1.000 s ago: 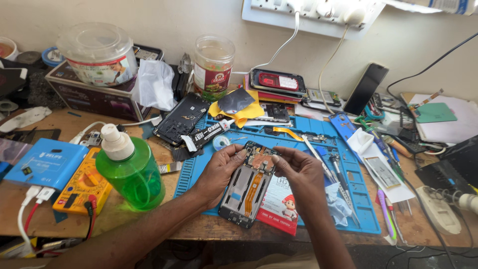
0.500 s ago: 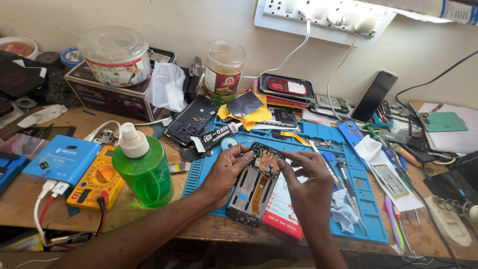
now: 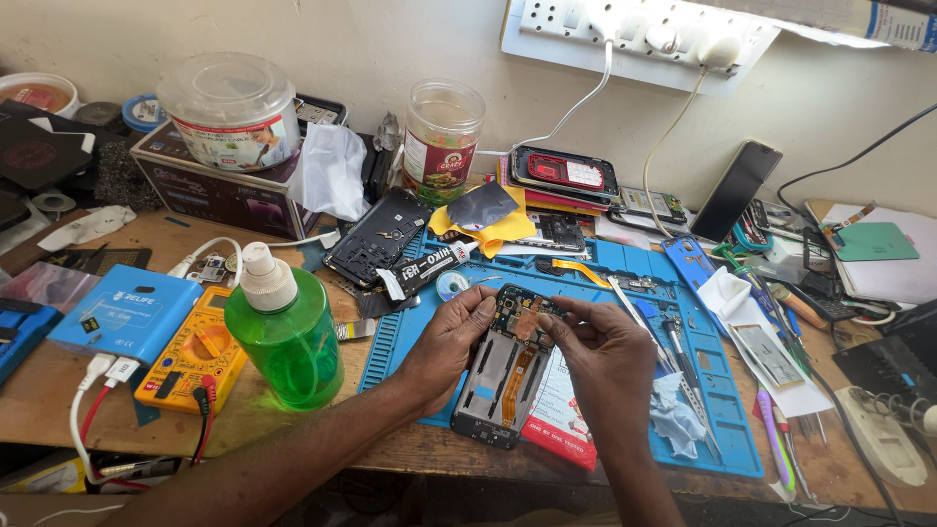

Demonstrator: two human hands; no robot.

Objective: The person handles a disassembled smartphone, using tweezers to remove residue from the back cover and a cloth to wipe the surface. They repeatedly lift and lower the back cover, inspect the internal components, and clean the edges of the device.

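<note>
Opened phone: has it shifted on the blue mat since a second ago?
No. The opened phone lies at the same spot on the blue mat, lower end at the mat's near edge, beside the red card; only the camera moved.

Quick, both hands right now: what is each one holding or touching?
Left hand: closed on the upper left edge of the opened phone.
Right hand: fingertips pinched at the phone's top end; whether they hold anything cannot be told.

A green liquid bottle [image 3: 285,337] with a white cap is standing left of the blue work mat [image 3: 703,390]. A yellow multimeter [image 3: 190,359] is lying beside a blue box [image 3: 127,310]. Behind, a clear plastic tub [image 3: 229,109] is sitting on a dark carton [image 3: 220,190], and a white power strip [image 3: 634,34] is hanging on the wall.
</note>
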